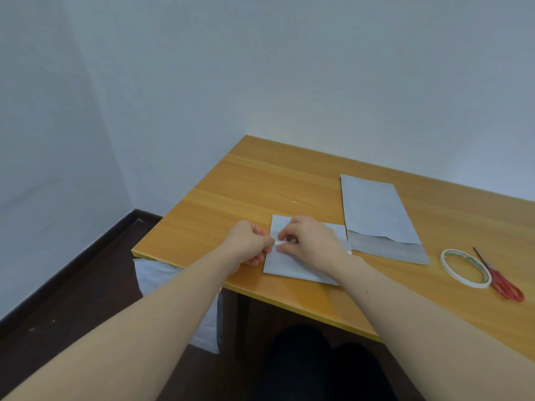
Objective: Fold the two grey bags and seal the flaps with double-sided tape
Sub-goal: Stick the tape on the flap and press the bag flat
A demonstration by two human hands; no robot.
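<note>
A folded grey bag point(285, 263) lies near the front left corner of the wooden table point(254, 180). Both hands hover over it. My left hand point(249, 243) and my right hand point(309, 241) pinch the two ends of a short white tape strip point(278, 242) between them, just above the bag. A second grey bag point(373, 209) lies flat and unfolded to the right, its darker flap end point(390, 250) toward me. The roll of double-sided tape point(464, 267) lies further right.
Red-handled scissors point(502, 280) lie beside the tape roll near the right edge of view. A white plastic bag point(156, 273) hangs below the table's left front corner. White walls close the left and back. Dark floor lies to the left.
</note>
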